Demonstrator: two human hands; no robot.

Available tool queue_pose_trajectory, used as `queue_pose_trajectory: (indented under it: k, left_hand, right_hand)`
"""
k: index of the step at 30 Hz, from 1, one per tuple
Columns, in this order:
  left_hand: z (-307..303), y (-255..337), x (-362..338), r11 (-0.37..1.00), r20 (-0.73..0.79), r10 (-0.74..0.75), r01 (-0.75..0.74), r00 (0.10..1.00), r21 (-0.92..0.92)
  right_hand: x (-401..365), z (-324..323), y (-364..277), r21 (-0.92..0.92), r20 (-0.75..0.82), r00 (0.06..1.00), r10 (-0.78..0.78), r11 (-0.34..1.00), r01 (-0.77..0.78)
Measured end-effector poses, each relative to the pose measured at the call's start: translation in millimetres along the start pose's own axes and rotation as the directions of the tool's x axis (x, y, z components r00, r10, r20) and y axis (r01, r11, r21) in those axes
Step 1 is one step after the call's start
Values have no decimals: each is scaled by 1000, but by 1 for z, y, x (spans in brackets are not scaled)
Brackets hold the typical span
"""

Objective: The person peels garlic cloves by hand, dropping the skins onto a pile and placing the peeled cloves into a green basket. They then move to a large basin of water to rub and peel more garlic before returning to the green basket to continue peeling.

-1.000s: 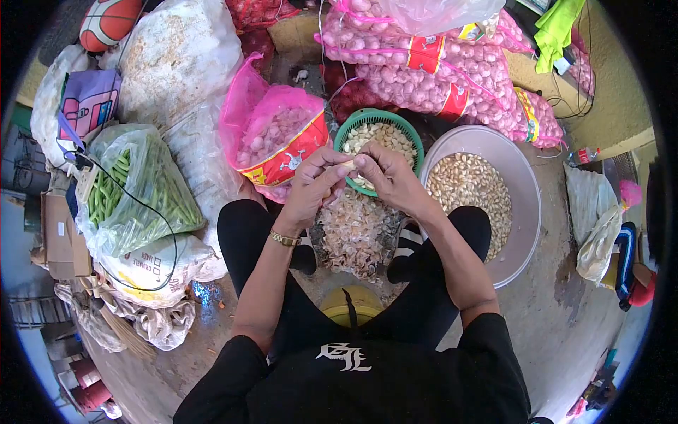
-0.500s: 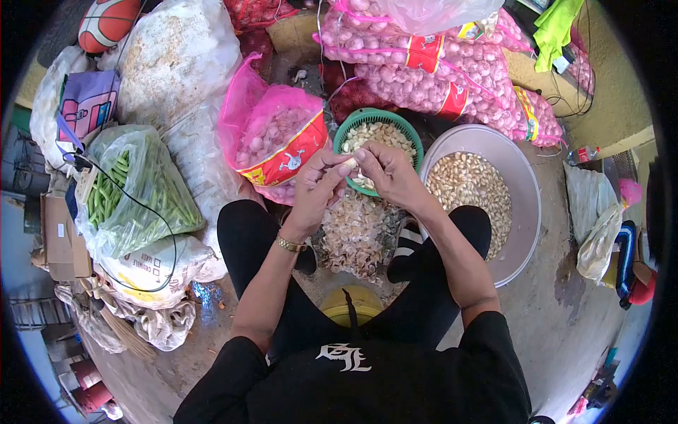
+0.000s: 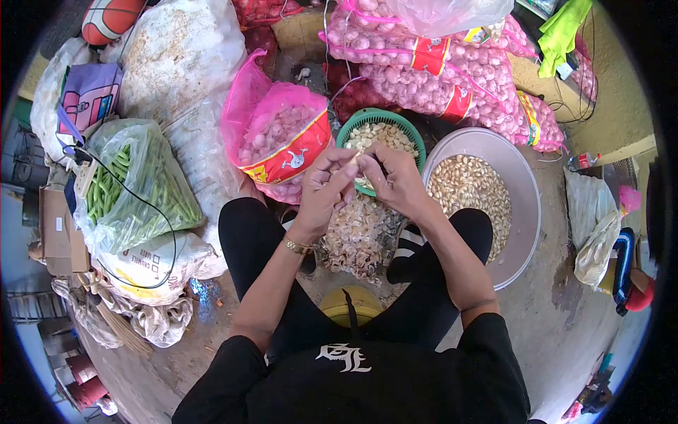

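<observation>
My left hand and my right hand meet in front of me, fingertips pinched together on a small pale garlic clove. Fingers cover most of the clove. Just beyond them stands a green basket holding peeled cloves, partly hidden by my right hand. Below the hands, between my feet, lies a heap of dry garlic skins. To the right is a wide pale basin with many unpeeled-looking cloves in it. An opened pink mesh sack of garlic bulbs leans near my left hand.
Full pink mesh sacks are stacked at the back. On the left are a plastic bag of green pods, a large white sack and a basketball. A yellow container sits between my legs.
Both hands stay together on the clove while their fingers shift, the right fingers curling closer over it. The whole view has moved slightly; the containers stand as before.
</observation>
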State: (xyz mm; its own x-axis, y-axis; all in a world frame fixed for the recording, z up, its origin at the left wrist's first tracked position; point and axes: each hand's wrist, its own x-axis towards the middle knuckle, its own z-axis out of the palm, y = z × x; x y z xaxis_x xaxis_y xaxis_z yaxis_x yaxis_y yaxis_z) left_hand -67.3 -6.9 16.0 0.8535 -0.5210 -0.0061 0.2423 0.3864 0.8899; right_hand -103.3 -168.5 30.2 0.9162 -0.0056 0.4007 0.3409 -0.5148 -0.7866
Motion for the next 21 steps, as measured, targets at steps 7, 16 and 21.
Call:
queue_pose_trajectory:
  k: [7,16,21]
  left_hand:
    - [-13,7,2,993,159,-112,104,981,59]
    - [-19,0,7,995,198,-95,98,976,-8]
    - [-19,-5,7,989,196,-47,73,980,-128]
  right_hand:
    - [-2,-1,-1,109,20,999,25,994,-27]
    - [-6,-5,-9,227,133,991,-10,974,-20]
    - [-7,-10,-18,247,200,979,-27,969,-24]
